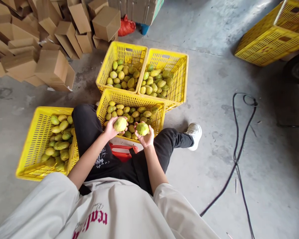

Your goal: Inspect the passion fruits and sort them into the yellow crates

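My left hand (110,130) holds a yellow-green mango (120,124), palm up. Beside it, my right hand (147,138) cradles a greener mango (142,128). Both hands hover over the near edge of a yellow plastic crate (129,97) filled with several mangoes, which stands between my legs. I sit on a low red stool (122,151) on the concrete floor.
Two more yellow crates of mangoes (122,49) (181,76) stand behind the near one, and another (32,146) at my left. Cardboard boxes (52,66) are heaped at the back left. Stacked yellow crates (271,39) lie at the top right. A black cable (236,156) runs across the floor on the right.
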`<state>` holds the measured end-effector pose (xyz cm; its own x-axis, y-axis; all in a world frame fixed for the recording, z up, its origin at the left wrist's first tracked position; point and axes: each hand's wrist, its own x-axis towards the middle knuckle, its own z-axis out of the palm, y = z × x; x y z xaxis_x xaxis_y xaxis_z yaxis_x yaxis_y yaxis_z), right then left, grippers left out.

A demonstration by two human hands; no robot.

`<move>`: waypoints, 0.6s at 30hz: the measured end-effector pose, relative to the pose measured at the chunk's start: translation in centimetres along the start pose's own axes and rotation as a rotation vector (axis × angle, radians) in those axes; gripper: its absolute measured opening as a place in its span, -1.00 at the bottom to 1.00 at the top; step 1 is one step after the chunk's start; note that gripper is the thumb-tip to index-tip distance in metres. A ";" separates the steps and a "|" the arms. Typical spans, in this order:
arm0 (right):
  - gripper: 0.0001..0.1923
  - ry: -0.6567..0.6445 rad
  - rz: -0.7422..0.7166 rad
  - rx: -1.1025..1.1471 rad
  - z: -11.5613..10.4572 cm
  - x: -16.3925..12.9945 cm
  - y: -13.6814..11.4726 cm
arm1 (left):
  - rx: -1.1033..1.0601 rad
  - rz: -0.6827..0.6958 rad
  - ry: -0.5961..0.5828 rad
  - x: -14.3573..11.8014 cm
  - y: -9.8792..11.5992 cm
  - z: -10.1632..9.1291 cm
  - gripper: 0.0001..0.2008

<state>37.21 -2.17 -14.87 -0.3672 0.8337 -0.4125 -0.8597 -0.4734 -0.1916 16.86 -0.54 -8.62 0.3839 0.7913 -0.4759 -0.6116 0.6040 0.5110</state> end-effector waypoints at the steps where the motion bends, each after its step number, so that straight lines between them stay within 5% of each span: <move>1: -0.67 -0.007 -0.010 0.012 0.1 0.0 0.0 | -0.029 -0.003 0.029 0.0 -0.1 0.1 -0.63; 5: -0.57 -0.085 -0.063 0.043 0.3 0.1 0.0 | -0.098 0.007 0.105 0.1 -0.3 0.1 -0.76; 13: -0.55 0.010 -0.138 0.115 -0.4 0.2 -0.9 | 0.060 0.057 -0.086 -0.3 -0.5 0.2 -0.70; 18: -0.61 0.003 -0.137 0.038 -0.4 0.1 -0.7 | 0.044 0.031 -0.108 -0.3 -0.4 0.3 -0.71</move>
<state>37.93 -1.84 -15.10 -0.2448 0.8889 -0.3872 -0.9145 -0.3443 -0.2123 17.20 -1.03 -8.45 0.4390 0.8138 -0.3808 -0.5942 0.5809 0.5563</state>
